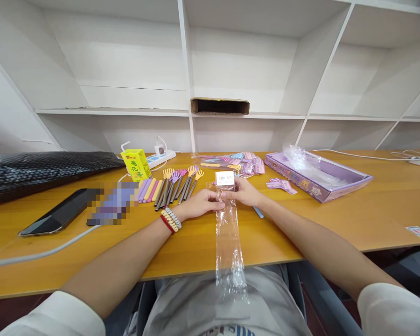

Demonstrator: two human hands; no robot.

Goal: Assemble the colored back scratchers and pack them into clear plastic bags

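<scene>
A long clear plastic bag (229, 247) hangs from both hands over the table's front edge, down in front of my shirt. At its upper end is a white label card (224, 178) with a barcode. My left hand (205, 204) pinches the bag's left side below the card. My right hand (244, 192) grips the right side, its thumb across the front. Just under my right hand lies a light blue piece (258, 212), mostly hidden. Left of my hands lie several claw-headed back scratchers (177, 186) with dark handles, beside several purple, yellow and pink handle pieces (150, 190).
Filled clear packets (247, 163) lie behind my hands. To the right are small pink cards (282, 185) and a purple box tray (322, 193) holding clear bags. A yellow drink carton (136, 164), power strip (161, 158), phone (61, 212) and black wrapped bundle (49, 170) are left.
</scene>
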